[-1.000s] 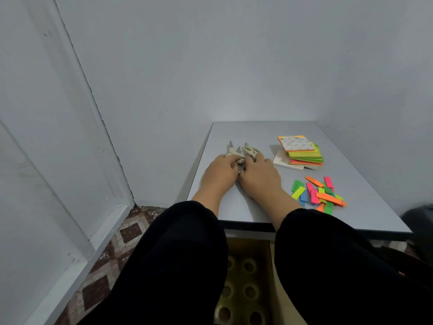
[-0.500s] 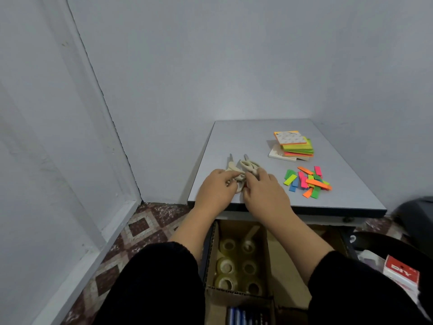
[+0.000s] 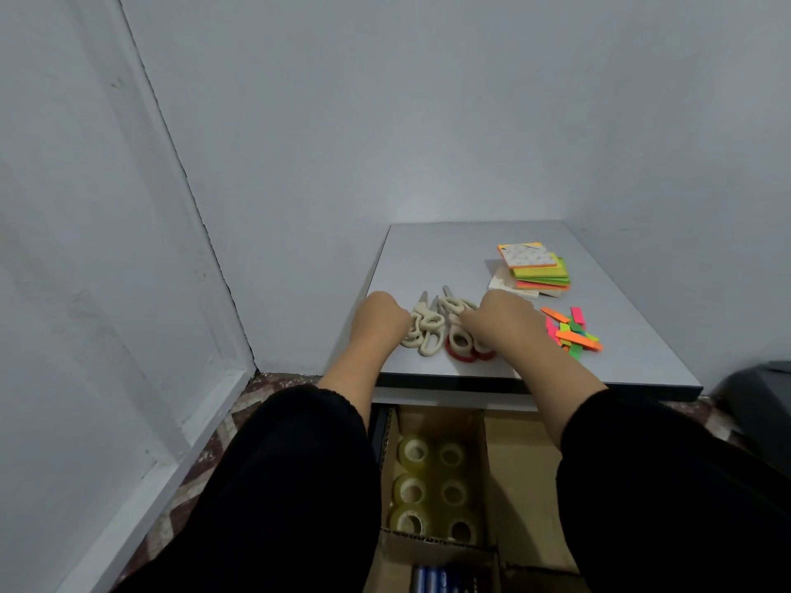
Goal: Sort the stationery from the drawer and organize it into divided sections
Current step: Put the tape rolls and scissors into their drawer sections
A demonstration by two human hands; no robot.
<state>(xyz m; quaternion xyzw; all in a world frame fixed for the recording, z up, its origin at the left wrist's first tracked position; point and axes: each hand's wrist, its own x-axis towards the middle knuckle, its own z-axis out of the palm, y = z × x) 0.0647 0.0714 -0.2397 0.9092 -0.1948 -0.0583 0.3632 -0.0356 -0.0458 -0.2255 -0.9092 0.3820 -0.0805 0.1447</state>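
Note:
On the grey table lie several scissors. A cream-handled pair lies with its blades pointing away, just right of my left hand, which touches its handles; my fingers are hidden behind the back of the hand. Another cream pair and a red-handled pair lie partly under my right hand, whose curled fingers hold them. Below the table edge the open drawer holds a cardboard box with several clear tape rolls and blue pens.
A stack of coloured sticky note pads sits at the table's right back. Loose neon page flags lie right of my right hand. Walls close in behind and on both sides. A dark object stands at the right.
My hands, together on one bundle of scissors, have moved apart. The scissors now lie in two groups, the red-handled pair showing. The view has pulled back, so the drawer shows.

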